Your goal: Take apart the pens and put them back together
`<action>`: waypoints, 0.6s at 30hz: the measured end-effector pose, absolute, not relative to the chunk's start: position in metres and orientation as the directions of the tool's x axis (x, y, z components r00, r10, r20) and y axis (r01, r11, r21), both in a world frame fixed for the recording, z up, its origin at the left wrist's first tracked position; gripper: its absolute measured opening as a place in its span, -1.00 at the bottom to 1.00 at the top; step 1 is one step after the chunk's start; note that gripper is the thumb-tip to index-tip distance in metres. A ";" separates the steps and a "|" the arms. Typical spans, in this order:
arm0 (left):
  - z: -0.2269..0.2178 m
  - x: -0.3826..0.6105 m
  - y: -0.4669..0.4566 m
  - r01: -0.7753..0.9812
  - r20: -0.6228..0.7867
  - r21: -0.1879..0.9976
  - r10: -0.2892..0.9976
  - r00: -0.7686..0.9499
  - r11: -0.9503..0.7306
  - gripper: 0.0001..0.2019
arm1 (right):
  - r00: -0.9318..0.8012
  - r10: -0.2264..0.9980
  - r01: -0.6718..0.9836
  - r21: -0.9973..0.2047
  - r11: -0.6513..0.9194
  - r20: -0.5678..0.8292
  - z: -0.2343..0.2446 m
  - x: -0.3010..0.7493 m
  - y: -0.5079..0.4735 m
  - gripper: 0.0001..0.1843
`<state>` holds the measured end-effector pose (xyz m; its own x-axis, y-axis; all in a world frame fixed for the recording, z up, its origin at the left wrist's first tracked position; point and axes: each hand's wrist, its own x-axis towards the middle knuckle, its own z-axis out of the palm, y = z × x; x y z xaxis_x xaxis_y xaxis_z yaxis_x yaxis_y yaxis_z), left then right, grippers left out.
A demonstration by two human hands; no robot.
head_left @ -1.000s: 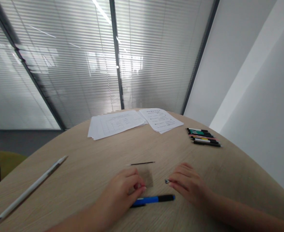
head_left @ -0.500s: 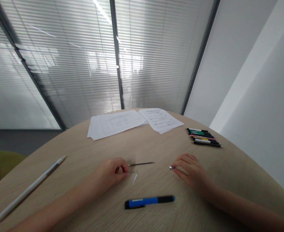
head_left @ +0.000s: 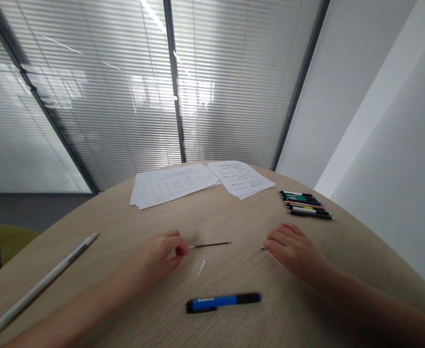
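Note:
My left hand rests low over the table, thumb and forefinger curled into a pinch. What sits in the pinch, if anything, is too small to make out. A thin dark pen refill lies on the wood with its pale left end beside those fingertips. Just below it is a small white tapered piece. My right hand is closed on a small silver pen tip whose end shows past the fingers. Nearer to me, between the forearms, lies a blue and black pen.
Several pens lie in a row at the back right. Printed papers spread along the far edge. A long white stick-like object lies at the left, with a green chair beyond the table's edge.
My left hand has drawn back a little to the left, showing more of the refill's pale end. My right hand has shifted slightly right with the silver pen tip.

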<state>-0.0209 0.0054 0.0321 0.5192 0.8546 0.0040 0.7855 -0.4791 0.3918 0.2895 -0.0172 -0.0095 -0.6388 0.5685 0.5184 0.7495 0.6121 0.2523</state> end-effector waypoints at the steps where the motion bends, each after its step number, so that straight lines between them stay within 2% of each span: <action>1: 0.032 -0.021 0.005 0.782 0.006 0.392 0.851 0.525 -0.485 -0.83 | -0.655 0.558 0.739 0.275 0.615 0.510 -0.008 0.291 -0.017 -0.83; 5: 0.027 -0.021 0.003 0.772 0.000 0.405 0.844 0.536 -0.490 -0.82 | -0.720 0.504 0.682 0.355 0.639 0.477 -0.004 0.292 -0.020 -0.77; 9: 0.026 -0.020 0.004 0.764 0.009 0.438 0.852 0.523 -0.474 -0.81 | -0.725 0.515 0.673 0.316 0.668 0.457 -0.003 0.288 -0.022 -0.79; 11: 0.027 -0.019 0.005 0.762 0.016 0.459 0.862 0.507 -0.457 -0.82 | -0.701 0.542 0.688 0.241 0.684 0.463 -0.003 0.286 -0.022 -0.81; 16: 0.027 -0.017 0.008 0.748 0.013 0.502 0.869 0.494 -0.433 -0.84 | -0.637 0.659 0.698 -0.061 0.713 0.400 -0.009 0.288 -0.017 -0.84; 18: 0.024 -0.016 0.008 0.739 0.017 0.514 0.867 0.499 -0.435 -0.84 | -0.618 0.685 0.695 -0.140 0.705 0.386 -0.014 0.289 -0.016 -0.85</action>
